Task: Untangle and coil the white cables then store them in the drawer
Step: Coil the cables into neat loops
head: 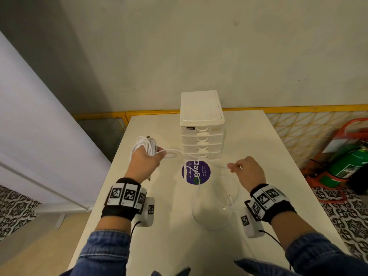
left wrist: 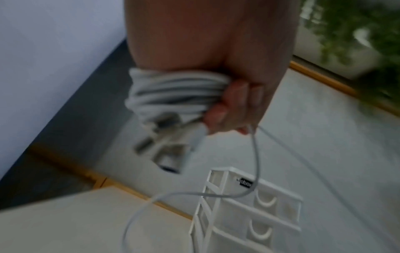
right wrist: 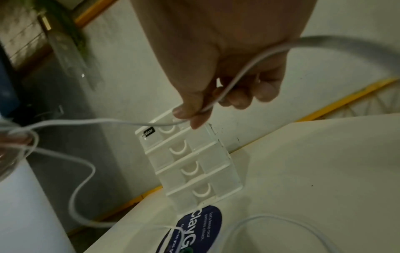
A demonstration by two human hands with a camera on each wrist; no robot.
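My left hand [head: 148, 158] grips a coil of white cable [head: 143, 145] above the table's left side; in the left wrist view the coil [left wrist: 173, 92] is bunched under my curled fingers [left wrist: 225, 106] with blurred plugs [left wrist: 166, 150] hanging from it. A loose strand [head: 191, 156] runs from the coil across to my right hand [head: 238, 168], which pinches it between thumb and fingers [right wrist: 190, 113]. More slack cable [head: 215, 212] lies looped on the table near me. The white drawer unit [head: 202, 124] stands at the table's far middle, all drawers closed.
A round purple sticker [head: 196, 172] lies on the white table [head: 268, 176] in front of the drawer unit. A yellow mesh fence [head: 310, 124] and a green extinguisher [head: 350, 166] stand to the right. A pale wall panel [head: 29, 126] is on the left.
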